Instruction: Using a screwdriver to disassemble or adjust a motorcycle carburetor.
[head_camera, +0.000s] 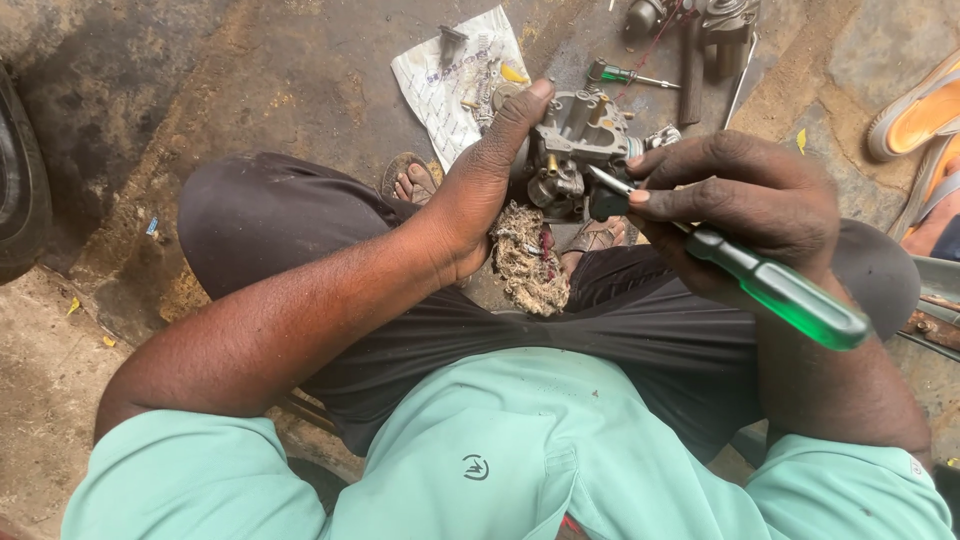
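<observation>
Ground: stained concrete floor (300, 70), person seated above it.
Carburettor (575, 140): grey metal, held over the knees.
Left hand (480, 190): grip closed around the carburettor's side.
Right hand (745, 205): grip closed on a green-handled screwdriver (780, 290), tip at the carburettor.
Below: frayed rag (528, 262).
Beyond: paper sheet (435, 85) with small parts, second screwdriver (625, 75).

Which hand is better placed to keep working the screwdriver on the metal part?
Right, probably. The right hand grips the green-handled screwdriver, its tip at the grey carburettor-like part. The left hand cups that part, steadying it.
</observation>
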